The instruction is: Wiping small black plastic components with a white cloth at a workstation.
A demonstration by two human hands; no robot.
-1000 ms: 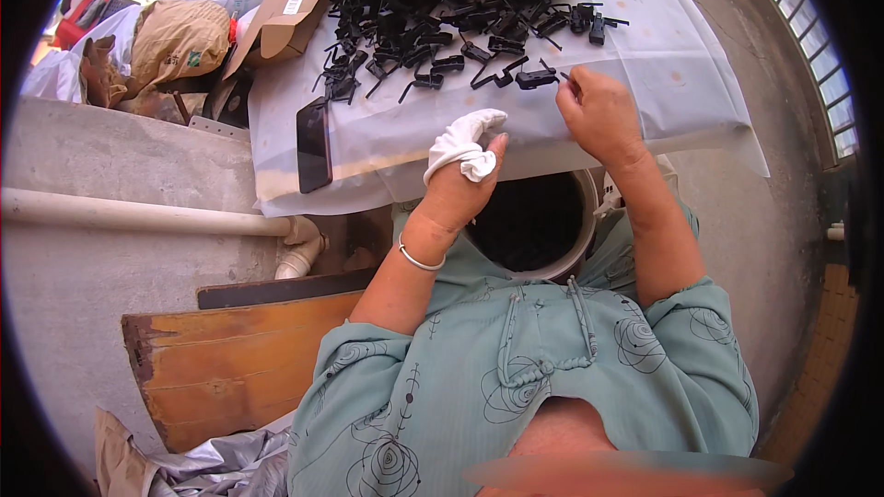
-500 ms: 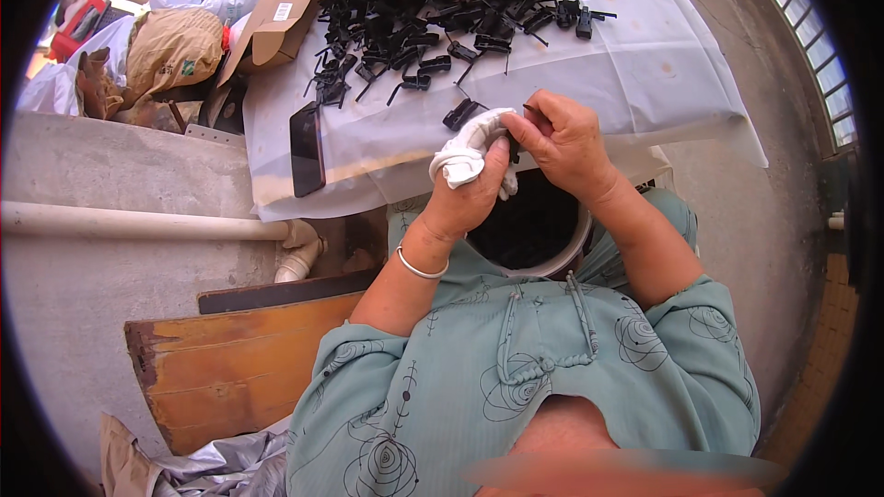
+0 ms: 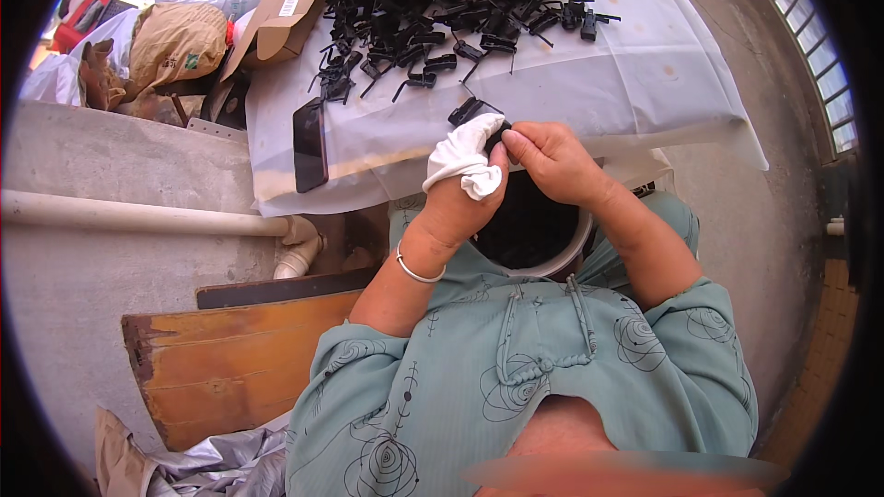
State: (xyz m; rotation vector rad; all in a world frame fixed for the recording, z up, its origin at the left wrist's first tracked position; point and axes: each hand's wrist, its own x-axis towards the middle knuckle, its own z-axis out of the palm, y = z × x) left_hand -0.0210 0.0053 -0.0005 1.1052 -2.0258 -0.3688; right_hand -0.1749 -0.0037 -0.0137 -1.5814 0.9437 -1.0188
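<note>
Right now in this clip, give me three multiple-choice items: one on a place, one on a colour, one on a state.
1. Where does the phone lie?
A. on the wooden board
B. on the table's left edge
C. in the bucket

2. What colour is the cloth?
A. white
B. red
C. blue

3. What is the left hand doing?
A. resting flat
B. hanging free
C. gripping the cloth

Answers:
1 B, it lies dark on the white table cover.
2 A, it is plainly white.
3 C, its fingers close round the cloth, against the black part that the right hand pinches.

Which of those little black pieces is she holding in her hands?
The black piece poking out above the white cloth, pinched between the left hand and right hand. All the others lie in the pile on the table.
</note>
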